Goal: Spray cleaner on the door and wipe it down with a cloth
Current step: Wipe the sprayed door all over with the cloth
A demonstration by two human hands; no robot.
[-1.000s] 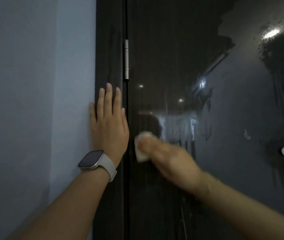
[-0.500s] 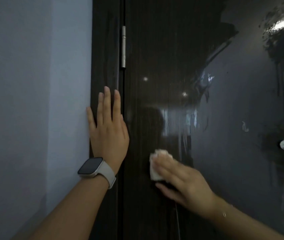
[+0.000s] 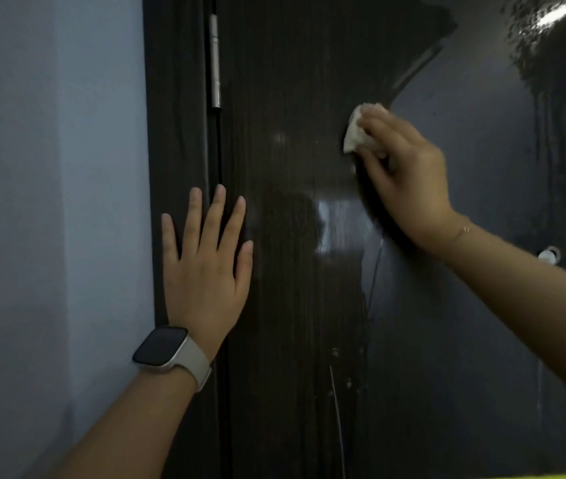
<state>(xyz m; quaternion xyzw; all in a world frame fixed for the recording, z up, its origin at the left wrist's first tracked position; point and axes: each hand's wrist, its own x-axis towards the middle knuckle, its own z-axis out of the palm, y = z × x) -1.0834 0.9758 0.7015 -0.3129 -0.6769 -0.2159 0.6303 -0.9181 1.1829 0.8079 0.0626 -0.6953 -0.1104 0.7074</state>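
Cloth [image 3: 355, 133] pressed flat against door [image 3: 291, 305] under right hand [image 3: 409, 178], fingers close together, holding wad to panel, upper middle. Wiping step in hand, spraying apparently done: wet streaks and haze show to right. Left hand [image 3: 205, 267] braces low, fingers spread and straight, straddling gap between frame [image 3: 174, 133] and door. Next move likely calls for stroke rightward into hazy patch. Hinge [image 3: 215, 60] and frame edge close on left; wide room right and below. Small white knob [image 3: 548, 254] near right forearm, worth skirting.
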